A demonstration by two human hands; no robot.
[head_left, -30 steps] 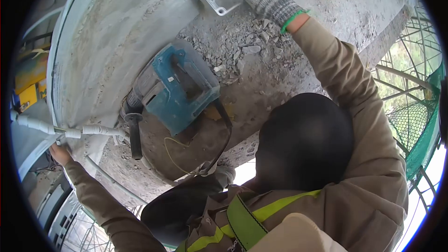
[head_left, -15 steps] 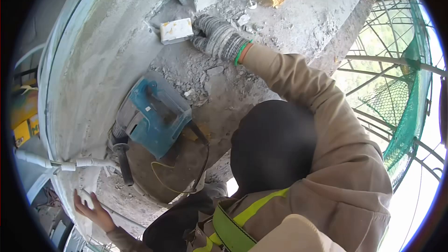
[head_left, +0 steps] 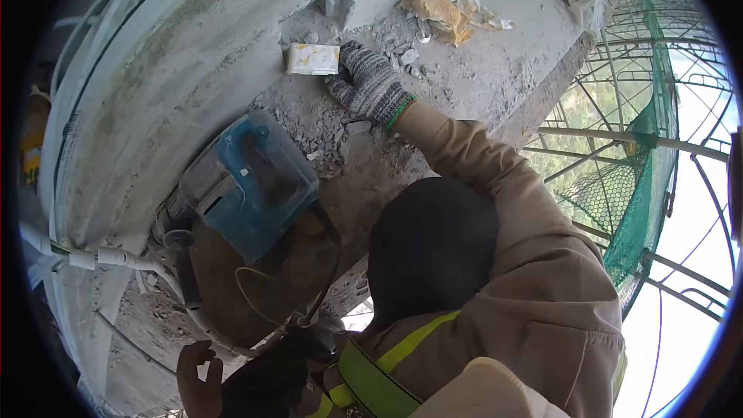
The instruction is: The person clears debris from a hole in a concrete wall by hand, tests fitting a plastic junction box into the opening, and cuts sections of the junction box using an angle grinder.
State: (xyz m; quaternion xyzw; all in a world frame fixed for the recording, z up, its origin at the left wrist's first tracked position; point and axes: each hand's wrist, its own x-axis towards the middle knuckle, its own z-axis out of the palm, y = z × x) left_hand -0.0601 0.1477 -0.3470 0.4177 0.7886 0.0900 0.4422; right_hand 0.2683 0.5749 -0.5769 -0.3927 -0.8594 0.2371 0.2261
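My right hand [head_left: 371, 83], in a grey knitted glove with a green cuff, grips the right end of a small white rectangular box [head_left: 313, 59]. Yellowish smears mark the box's face. It sits against the concrete wall beside a broken-out hollow [head_left: 321, 19]. My bare left hand [head_left: 200, 379] is low at the left edge, in shadow, fingers curled and thumb apart, with nothing visible in it. Between the hands lies a blue, partly see-through plastic container [head_left: 259, 178], and beside it a black handle [head_left: 186, 267].
Concrete rubble [head_left: 325, 135] covers the ledge below the box. Crumpled brown paper [head_left: 437, 14] lies farther right. A pale corrugated conduit [head_left: 116, 257] runs along the left. My dark-clothed knee [head_left: 433, 255] fills the middle. Green netting [head_left: 638, 193] and scaffold poles [head_left: 627, 135] stand beyond the right edge.
The view has shifted. The white box now sits straighter, with my right hand still at its right end. My left hand has moved lower and closer to my body, its fingers more curled.
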